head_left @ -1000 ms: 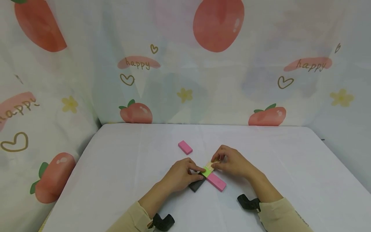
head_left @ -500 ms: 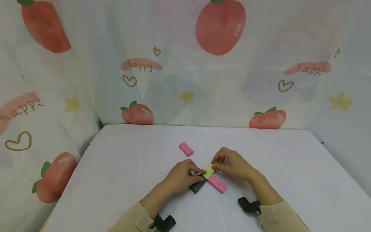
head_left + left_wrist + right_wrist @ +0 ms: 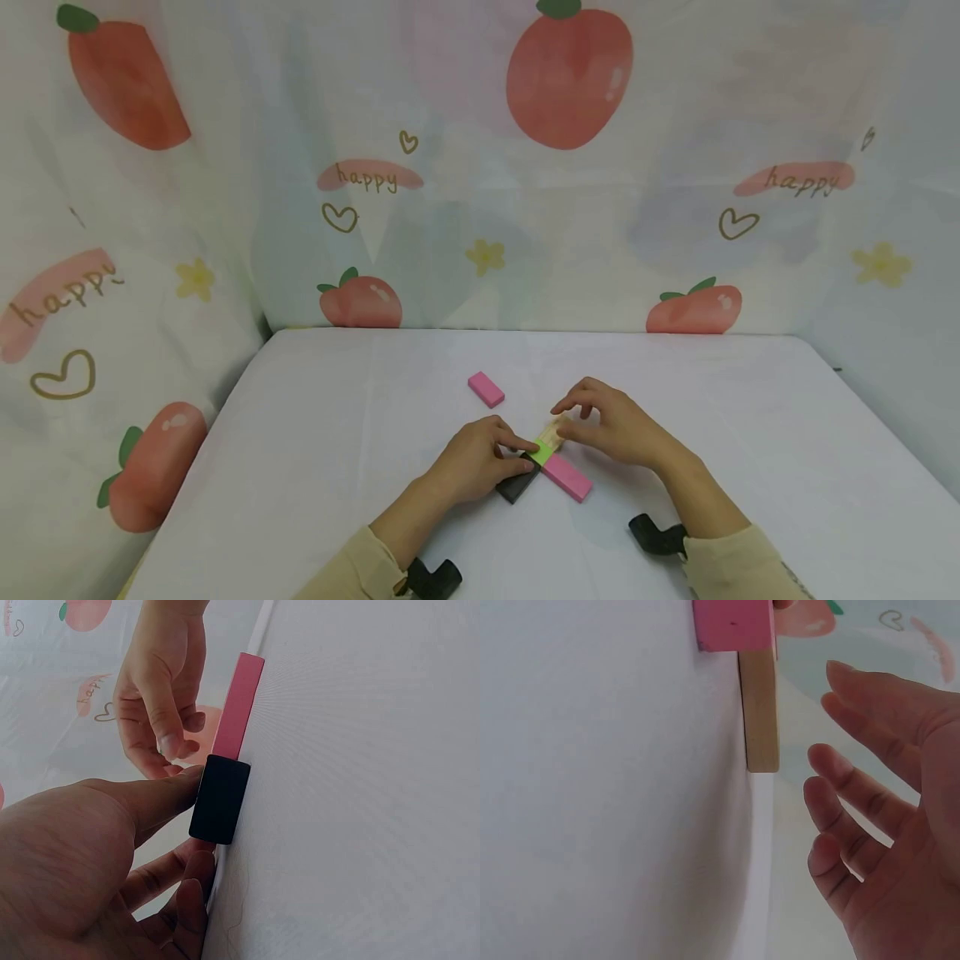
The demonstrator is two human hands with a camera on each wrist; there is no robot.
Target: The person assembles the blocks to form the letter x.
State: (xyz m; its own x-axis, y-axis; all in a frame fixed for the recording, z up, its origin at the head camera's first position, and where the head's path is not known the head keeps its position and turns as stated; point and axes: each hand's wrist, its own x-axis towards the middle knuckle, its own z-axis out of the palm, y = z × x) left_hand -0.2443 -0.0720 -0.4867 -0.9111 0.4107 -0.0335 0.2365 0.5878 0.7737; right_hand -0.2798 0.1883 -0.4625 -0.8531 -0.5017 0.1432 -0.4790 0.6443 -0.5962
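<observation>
One white table (image 3: 315, 400) bears blocks (image 3: 567, 477) before a fruit-printed backdrop (image 3: 435, 83)

Block cluster (image 3: 547, 460) on table (image 3: 360, 417), lone block (image 3: 486, 389) behind and left, left fingers (image 3: 519, 440) on cluster

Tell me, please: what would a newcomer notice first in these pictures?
Probably the lime-green block, which the left hand touches, beside a black block, a pink block and a wooden block. The right hand hovers just clear of them. A second pink block lies farther back on the white table.
</observation>
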